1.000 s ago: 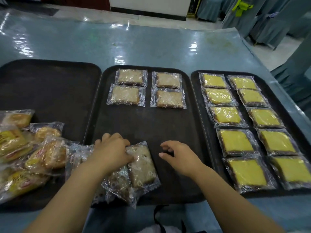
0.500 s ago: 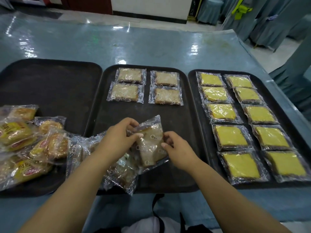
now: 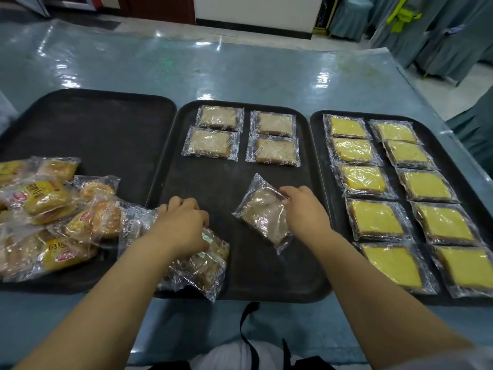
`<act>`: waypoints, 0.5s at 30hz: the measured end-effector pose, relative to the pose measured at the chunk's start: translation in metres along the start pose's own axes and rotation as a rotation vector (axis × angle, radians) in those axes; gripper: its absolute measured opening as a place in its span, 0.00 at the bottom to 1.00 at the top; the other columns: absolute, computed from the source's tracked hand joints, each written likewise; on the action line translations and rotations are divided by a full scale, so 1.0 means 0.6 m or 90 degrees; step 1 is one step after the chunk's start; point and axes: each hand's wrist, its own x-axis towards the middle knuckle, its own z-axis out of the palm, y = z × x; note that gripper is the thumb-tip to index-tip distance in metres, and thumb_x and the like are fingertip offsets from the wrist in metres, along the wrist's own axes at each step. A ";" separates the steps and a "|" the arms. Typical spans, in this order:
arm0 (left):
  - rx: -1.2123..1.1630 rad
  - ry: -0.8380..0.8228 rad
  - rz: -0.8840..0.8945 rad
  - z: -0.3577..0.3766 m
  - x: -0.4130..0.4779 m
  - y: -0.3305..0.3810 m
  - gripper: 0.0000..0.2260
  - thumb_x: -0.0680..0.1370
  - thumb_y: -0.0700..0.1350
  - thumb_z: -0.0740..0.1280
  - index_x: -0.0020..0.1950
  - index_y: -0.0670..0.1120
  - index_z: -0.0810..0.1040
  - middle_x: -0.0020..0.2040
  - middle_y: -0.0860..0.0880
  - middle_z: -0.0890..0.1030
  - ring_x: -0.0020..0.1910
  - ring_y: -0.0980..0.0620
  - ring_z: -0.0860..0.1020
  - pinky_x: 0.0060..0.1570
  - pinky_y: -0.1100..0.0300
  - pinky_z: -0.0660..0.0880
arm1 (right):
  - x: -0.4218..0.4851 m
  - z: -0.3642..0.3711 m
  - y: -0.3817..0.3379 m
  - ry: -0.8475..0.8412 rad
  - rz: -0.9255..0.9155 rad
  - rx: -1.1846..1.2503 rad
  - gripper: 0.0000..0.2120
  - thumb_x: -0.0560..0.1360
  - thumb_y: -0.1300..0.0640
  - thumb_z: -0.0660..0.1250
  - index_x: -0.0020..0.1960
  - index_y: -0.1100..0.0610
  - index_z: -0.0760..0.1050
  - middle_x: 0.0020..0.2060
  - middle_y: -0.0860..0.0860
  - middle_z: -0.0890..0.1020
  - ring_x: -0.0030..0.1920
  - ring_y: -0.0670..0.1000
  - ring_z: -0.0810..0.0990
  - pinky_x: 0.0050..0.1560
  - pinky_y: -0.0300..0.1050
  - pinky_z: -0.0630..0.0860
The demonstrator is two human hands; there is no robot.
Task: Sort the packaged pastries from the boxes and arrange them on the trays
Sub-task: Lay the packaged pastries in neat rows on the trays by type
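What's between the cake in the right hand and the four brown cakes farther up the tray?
Only bare black tray. In the head view, the packet that the right hand pinches is apart from the four brown cakes, nothing lying between.

Even, dimmish overhead light; white glare streaks on the glossy table cover (image 3: 240,76); edges bow outward; detail slightly soft.

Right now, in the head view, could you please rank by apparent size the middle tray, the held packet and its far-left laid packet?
1. middle tray
2. held packet and far-left packet, unranked: same kind, and the held one looks bigger perhaps only by nearness.
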 end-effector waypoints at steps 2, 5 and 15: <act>-0.002 0.000 0.007 -0.004 0.004 0.001 0.19 0.70 0.58 0.70 0.58 0.57 0.74 0.61 0.53 0.68 0.62 0.48 0.63 0.60 0.53 0.61 | 0.006 -0.005 -0.002 0.028 -0.002 -0.063 0.23 0.78 0.61 0.59 0.72 0.50 0.65 0.62 0.53 0.71 0.60 0.58 0.71 0.56 0.53 0.72; -0.048 0.019 0.017 -0.010 0.009 -0.001 0.14 0.70 0.57 0.71 0.52 0.56 0.72 0.55 0.55 0.72 0.58 0.49 0.66 0.55 0.55 0.64 | 0.000 -0.002 -0.007 0.039 -0.008 -0.137 0.21 0.78 0.56 0.60 0.71 0.50 0.65 0.64 0.52 0.70 0.63 0.56 0.67 0.58 0.54 0.67; -0.398 0.183 -0.003 -0.046 0.047 -0.015 0.13 0.74 0.45 0.69 0.58 0.52 0.77 0.52 0.54 0.77 0.51 0.56 0.76 0.52 0.57 0.74 | 0.004 0.028 -0.014 -0.113 -0.021 -0.137 0.21 0.77 0.53 0.63 0.69 0.54 0.66 0.67 0.53 0.65 0.67 0.56 0.64 0.61 0.53 0.68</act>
